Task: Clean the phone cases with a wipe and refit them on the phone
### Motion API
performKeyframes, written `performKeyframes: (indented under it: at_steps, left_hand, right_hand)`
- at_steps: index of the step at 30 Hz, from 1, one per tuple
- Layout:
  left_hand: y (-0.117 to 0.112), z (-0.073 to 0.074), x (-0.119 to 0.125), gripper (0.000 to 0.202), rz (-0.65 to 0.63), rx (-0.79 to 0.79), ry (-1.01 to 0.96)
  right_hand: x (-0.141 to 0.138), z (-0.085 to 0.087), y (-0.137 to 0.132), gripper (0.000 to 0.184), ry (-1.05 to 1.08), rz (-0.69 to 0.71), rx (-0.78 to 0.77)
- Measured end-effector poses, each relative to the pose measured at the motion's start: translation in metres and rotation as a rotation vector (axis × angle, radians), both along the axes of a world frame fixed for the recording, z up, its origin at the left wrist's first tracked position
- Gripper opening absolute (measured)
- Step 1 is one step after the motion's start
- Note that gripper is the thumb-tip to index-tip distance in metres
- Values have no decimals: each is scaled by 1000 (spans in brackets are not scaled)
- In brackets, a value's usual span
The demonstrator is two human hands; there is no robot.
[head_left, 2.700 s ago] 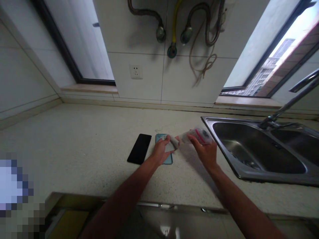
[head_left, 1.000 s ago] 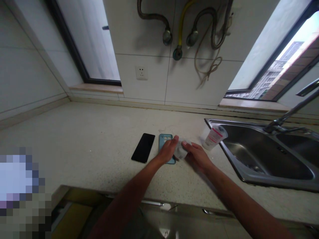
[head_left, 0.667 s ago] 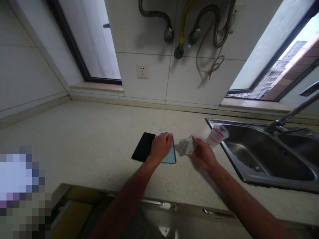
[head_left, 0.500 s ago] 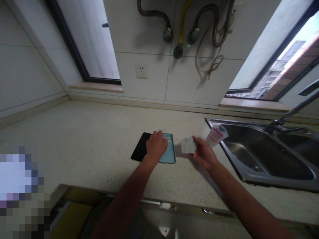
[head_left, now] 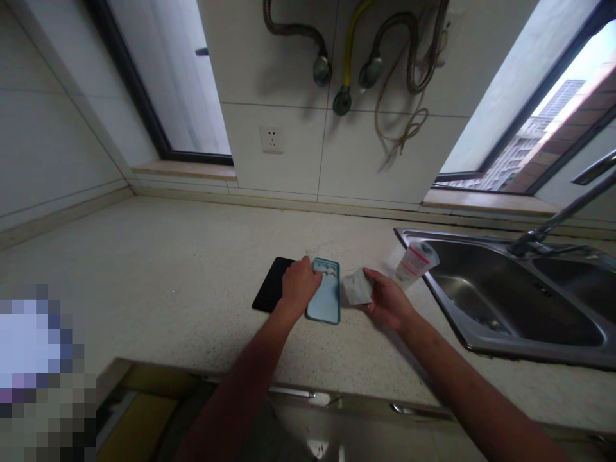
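Observation:
A light-blue phone case (head_left: 328, 298) with camera cutouts lies on the counter, its inner side up. My left hand (head_left: 301, 281) is closed at the case's upper left edge, thumb over the edge; the other fingertips are partly hidden. Partly under that hand's left side is a flat black phone-like slab (head_left: 270, 287). In my right hand (head_left: 389, 300), just right of the case, is a folded white wipe (head_left: 357, 287), pinched between thumb and fingers. Beyond the right hand, a clear plastic cup (head_left: 416, 262) with pink-red print leans or stands by the sink's edge.
On the right is a steel double sink (head_left: 459, 333) with a faucet (head_left: 534, 237). Hoses and valves (head_left: 321, 67) hang on the tiled wall above a socket (head_left: 272, 139). The pale counter (head_left: 192, 276) stretches left; drawers below its front edge stand partly open.
The phone case has shifted slightly toward me and turned a little, showing more of its upper left. My right hand with the wipe has moved slightly left, closer to the case.

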State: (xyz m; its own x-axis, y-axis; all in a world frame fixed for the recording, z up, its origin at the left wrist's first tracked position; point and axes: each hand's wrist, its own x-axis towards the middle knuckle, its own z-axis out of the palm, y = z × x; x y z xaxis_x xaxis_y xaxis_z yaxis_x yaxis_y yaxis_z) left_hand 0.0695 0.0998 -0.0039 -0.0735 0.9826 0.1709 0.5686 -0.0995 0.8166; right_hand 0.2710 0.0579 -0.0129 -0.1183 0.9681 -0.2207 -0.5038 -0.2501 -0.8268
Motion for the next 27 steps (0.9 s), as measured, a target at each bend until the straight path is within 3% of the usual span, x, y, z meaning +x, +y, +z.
performKeyframes:
  at_steps: [3,7,10,14,21,24,27]
  left_hand:
    - [6,2,2,11,-35,-119,-308]
    - [10,-1,9,9,-149,-395,-803]
    - [11,-6,15,13,-170,-510,-1031]
    - [10,-7,21,24,-233,-694,-1240]
    - [-3,5,26,56,-460,-768,-1415]
    - [-8,6,27,64,-501,-750,-1440]
    - [-12,2,28,65,-566,-763,-1466]
  right_hand:
    - [-2,1,-1,9,56,52,-73]
    - [-7,4,-4,9,78,66,-50]
    - [-11,7,-7,14,81,57,-10]
    - [-12,10,-10,16,46,61,49]
    - [-12,17,-13,17,67,48,48]
    - [-3,21,-9,15,103,-62,36]
    - [12,24,-4,14,97,-333,129]
